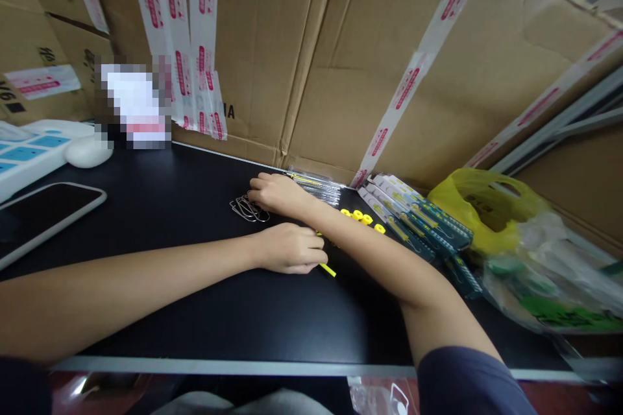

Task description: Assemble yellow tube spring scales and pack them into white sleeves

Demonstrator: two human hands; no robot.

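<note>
My left hand (pixel 293 248) is closed around a thin yellow rod (pixel 328 270) over the middle of the black table. One end of the rod sticks out below my fingers, and a bit of yellow shows above them. My right hand (pixel 277 194) reaches across beyond the left, its fingers curled down at a small pile of bent metal wire hooks (pixel 248 207). Its fingertips are partly hidden, so whether a hook is pinched cannot be made out. Clear tubes (pixel 321 189) lie behind my right wrist. Several small yellow ring-like caps (pixel 363 216) sit beside my right forearm.
Printed boxes (pixel 413 211) are stacked at the right, beside a yellow plastic bag (pixel 487 201) and a clear bag (pixel 559 272). A phone (pixel 43 214) and a white power strip (pixel 34 146) lie left. Large cardboard boxes (pixel 263 45) line the table's back edge.
</note>
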